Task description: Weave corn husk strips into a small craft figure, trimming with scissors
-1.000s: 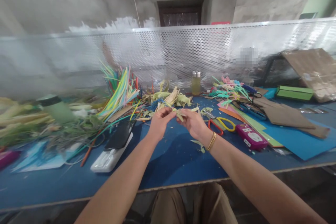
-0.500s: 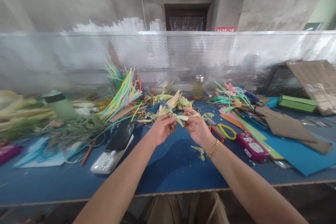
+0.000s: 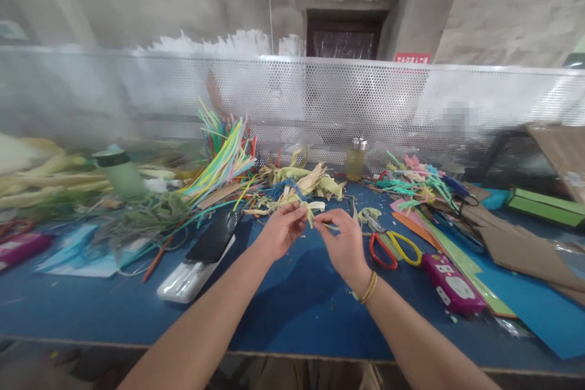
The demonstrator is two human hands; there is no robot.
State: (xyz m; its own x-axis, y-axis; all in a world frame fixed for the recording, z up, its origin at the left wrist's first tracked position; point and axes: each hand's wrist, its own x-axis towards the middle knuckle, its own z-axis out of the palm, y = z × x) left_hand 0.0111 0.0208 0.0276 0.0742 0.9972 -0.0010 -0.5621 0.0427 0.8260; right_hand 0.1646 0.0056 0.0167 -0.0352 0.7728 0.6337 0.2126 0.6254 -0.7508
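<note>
My left hand (image 3: 280, 233) and my right hand (image 3: 343, 245) meet above the blue table (image 3: 292, 311), both pinching a pale yellow-green husk strip (image 3: 313, 209) between their fingertips. A gold bracelet sits on my right wrist. Just behind the hands lies a heap of corn husks (image 3: 301, 181) with a blue tangle in it. Scissors with a red and a yellow handle (image 3: 393, 247) lie to the right of my right hand.
A black phone on a white case (image 3: 201, 256) lies left of my hands. Coloured strips (image 3: 225, 155), a green bottle (image 3: 117, 172), a small jar (image 3: 355, 158), a magenta box (image 3: 452, 285), paper sheets and cardboard crowd the table. A perforated metal screen (image 3: 365, 103) runs behind.
The view has swung, shifting everything rightward in frame. My hands stay together on the husk strip, fingers reworking it slightly; the right hand has turned more palm-down.
</note>
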